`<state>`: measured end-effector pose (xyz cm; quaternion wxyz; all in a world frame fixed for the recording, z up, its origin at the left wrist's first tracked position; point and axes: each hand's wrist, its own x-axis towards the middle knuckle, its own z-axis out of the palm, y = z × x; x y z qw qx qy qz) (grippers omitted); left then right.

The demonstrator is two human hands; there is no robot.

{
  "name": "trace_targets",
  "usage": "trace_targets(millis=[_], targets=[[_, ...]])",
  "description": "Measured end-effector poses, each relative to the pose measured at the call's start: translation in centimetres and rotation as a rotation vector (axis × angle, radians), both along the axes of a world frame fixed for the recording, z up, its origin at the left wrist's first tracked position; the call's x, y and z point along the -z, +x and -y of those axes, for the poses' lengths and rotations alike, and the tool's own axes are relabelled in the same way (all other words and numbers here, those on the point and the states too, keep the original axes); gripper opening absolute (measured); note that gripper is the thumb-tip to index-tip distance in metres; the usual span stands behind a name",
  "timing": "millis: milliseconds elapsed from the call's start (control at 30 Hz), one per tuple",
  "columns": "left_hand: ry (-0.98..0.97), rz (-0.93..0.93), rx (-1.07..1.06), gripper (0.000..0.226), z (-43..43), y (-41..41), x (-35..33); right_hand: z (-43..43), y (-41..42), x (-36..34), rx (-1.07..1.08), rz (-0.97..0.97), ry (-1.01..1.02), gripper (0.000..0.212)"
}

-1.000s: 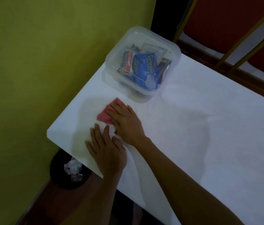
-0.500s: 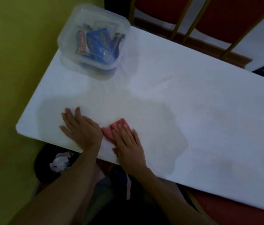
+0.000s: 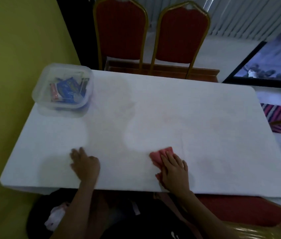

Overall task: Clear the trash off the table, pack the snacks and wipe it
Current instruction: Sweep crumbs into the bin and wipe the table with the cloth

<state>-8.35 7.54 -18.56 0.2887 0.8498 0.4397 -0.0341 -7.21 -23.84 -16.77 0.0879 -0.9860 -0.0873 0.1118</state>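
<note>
My right hand (image 3: 174,169) lies flat on a pink cloth (image 3: 160,154), pressing it onto the white table (image 3: 196,121) near the front edge. My left hand (image 3: 84,163) rests palm down on the table to the left, fingers spread, holding nothing. At the far left corner stands a clear plastic box (image 3: 39,94) with blue and red snack packets (image 3: 67,90) inside. A damp sheen marks the wiped surface in the middle.
Two red chairs with gold frames (image 3: 151,31) stand behind the table. A black bin (image 3: 36,219) with crumpled white trash (image 3: 55,216) sits on the floor at lower left. A yellow wall (image 3: 15,40) runs along the left. Another red seat (image 3: 239,211) is at lower right.
My right hand has slid the pink cloth rightward along the front of the table, away from my left hand. The view has swung up and right, showing the whole table.
</note>
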Motion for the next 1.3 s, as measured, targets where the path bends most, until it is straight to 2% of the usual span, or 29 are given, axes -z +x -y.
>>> trace_targets(millis=[100,233,333,433,500,600,667,733,900,1000,1100,1167,1233,1300], targets=[[-0.026,0.021,0.35,0.059,8.0,-0.6,-0.7,-0.9,0.0,-0.2,0.013,-0.05,0.02,0.086],[-0.109,0.086,0.682,0.052,15.5,-1.6,-0.9,-1.6,-0.5,-0.3,-0.1,-0.118,0.114,0.066],[-0.22,0.159,0.666,0.042,16.6,-0.2,-2.3,0.0,0.2,-0.5,-0.113,-0.147,0.229,0.058],[-0.224,0.199,0.623,0.034,17.2,1.4,-4.2,1.4,1.0,-1.6,0.089,-0.168,0.395,0.044],[-0.234,0.112,0.616,0.04,18.2,2.0,-4.6,2.6,1.2,-1.8,0.275,-0.157,0.421,0.036],[-0.256,-0.123,0.639,0.062,19.4,2.1,-4.3,4.7,1.7,-1.7,0.394,-0.316,0.316,0.053],[-0.288,-0.219,0.653,0.068,19.8,2.0,-4.0,5.8,1.9,-1.7,0.378,-0.411,0.278,0.056],[-0.315,-0.258,0.649,0.062,20.1,2.2,-3.7,6.3,1.9,-1.5,0.325,-0.454,0.241,0.046],[-0.385,-0.178,0.604,0.042,20.7,3.1,-4.1,6.7,2.5,-2.2,0.157,-0.662,0.287,0.032],[-0.419,-0.085,0.589,0.033,21.9,3.6,-5.4,8.7,2.9,-3.2,0.206,-0.696,0.42,0.029],[-0.522,-0.07,0.541,0.041,22.5,4.3,-6.3,10.3,3.6,-4.6,0.35,-0.679,0.645,0.027],[-0.66,-0.175,0.584,0.05,22.7,4.9,-6.8,11.3,4.1,-5.6,0.43,-0.685,0.768,0.021],[-0.711,-0.327,0.733,0.04,23.5,5.4,-7.9,12.6,4.5,-6.6,0.486,-0.681,0.864,0.018],[-0.725,-0.393,0.836,0.029,24.5,5.7,-8.7,13.8,4.7,-7.2,0.523,-0.671,0.948,0.019]])
